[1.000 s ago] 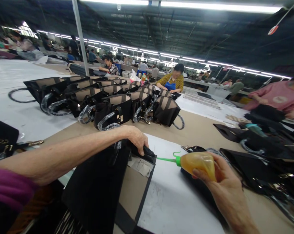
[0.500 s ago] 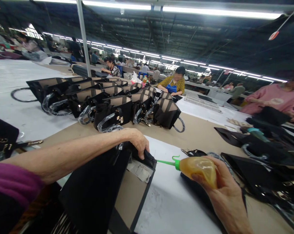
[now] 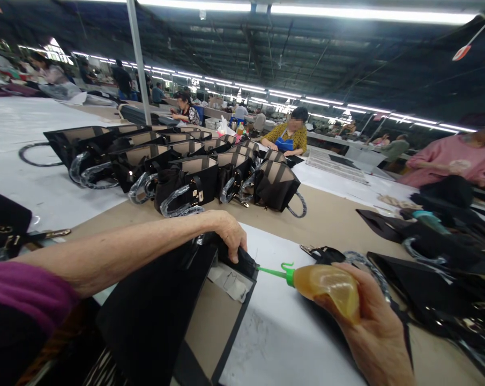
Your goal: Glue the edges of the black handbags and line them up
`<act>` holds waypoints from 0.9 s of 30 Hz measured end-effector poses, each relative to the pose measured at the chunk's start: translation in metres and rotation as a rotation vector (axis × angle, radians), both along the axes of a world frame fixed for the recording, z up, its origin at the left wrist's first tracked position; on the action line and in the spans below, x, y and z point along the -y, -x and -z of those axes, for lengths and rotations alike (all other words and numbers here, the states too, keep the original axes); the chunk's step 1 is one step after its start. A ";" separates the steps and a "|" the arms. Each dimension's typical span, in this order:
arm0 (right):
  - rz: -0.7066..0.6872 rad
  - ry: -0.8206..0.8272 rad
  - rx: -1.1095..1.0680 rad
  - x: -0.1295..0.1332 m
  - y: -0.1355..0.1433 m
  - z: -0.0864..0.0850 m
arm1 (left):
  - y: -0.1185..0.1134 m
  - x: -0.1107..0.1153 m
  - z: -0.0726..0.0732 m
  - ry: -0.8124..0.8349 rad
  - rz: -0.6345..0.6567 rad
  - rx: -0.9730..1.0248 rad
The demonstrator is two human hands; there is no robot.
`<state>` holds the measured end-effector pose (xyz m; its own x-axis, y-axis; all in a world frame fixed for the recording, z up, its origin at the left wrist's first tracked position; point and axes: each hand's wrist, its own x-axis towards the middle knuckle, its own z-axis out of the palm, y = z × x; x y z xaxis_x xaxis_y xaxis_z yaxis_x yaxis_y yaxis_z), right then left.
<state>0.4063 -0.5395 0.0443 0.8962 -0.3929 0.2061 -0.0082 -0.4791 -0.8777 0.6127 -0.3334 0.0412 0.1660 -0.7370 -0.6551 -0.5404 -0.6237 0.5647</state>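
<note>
A black bag with a beige lining lies on its side in front of me, its opening facing right. My left hand grips the bag's upper corner, thumb and fingers pressed on the black edge. In my right hand is a soft bottle of amber liquid with a green cap and a long thin green nozzle. The nozzle points left, and its tip is at the bag's corner just beside my left fingertips. A pale packet or paper shows inside the bag's opening.
Rows of black bags with wrapped handles stand across the table beyond my hands. More black bag pieces lie at the right. A person in pink and one in yellow sit at the tables.
The bottle in my right hand has tilted a little and shifted slightly left and down at its body. My left hand keeps its hold on the bag's corner.
</note>
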 end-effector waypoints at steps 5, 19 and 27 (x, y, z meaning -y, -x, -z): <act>-0.057 -0.004 -0.074 0.008 0.002 0.009 | 0.000 0.000 -0.001 0.016 -0.025 0.004; -0.035 -0.178 -0.079 0.001 0.002 0.009 | 0.002 -0.001 -0.002 0.030 0.009 0.051; -0.046 -0.195 -0.141 -0.004 0.009 0.010 | 0.009 0.001 -0.006 0.004 0.005 0.053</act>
